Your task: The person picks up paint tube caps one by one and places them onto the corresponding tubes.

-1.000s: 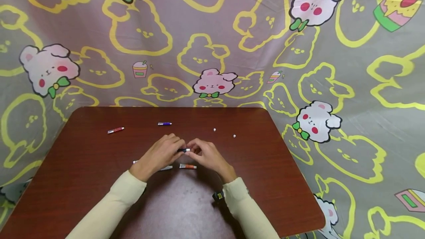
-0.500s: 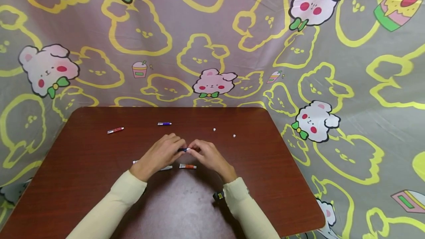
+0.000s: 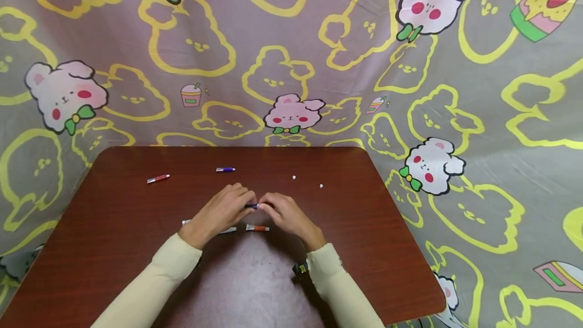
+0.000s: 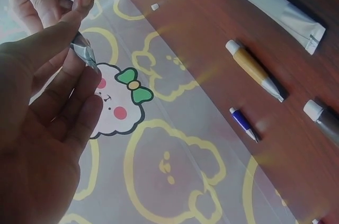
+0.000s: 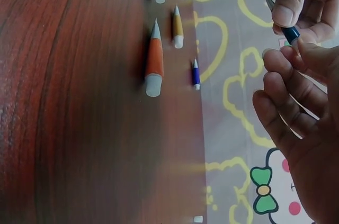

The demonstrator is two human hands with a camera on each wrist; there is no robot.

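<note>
In the head view my left hand (image 3: 223,211) pinches a small dark blue paint tube (image 3: 251,206) just above the table. My right hand (image 3: 287,214) pinches the tube's white cap end, so the two hands nearly meet. The tube's crimped silver tail (image 4: 85,52) sticks out between the left thumb and fingers in the left wrist view. In the right wrist view the dark blue body (image 5: 290,34) shows between both hands, while the right fingertips hide the cap. An orange paint tube (image 3: 257,228) lies just below the hands, and a whitish tube (image 3: 229,230) lies partly under the left wrist.
Farther back on the dark red table (image 3: 346,247) lie a red tube (image 3: 158,178) and a purple-blue tube (image 3: 225,169). Two small white caps (image 3: 293,177) sit at the back right. Ochre (image 4: 253,69) and black (image 4: 323,118) tubes show in the left wrist view. Patterned cloth (image 3: 291,65) hangs behind.
The right fingers have shifted slightly on the cap end of the tube, covering more of the white cap. The left hand keeps its hold, and the other tubes stay put.
</note>
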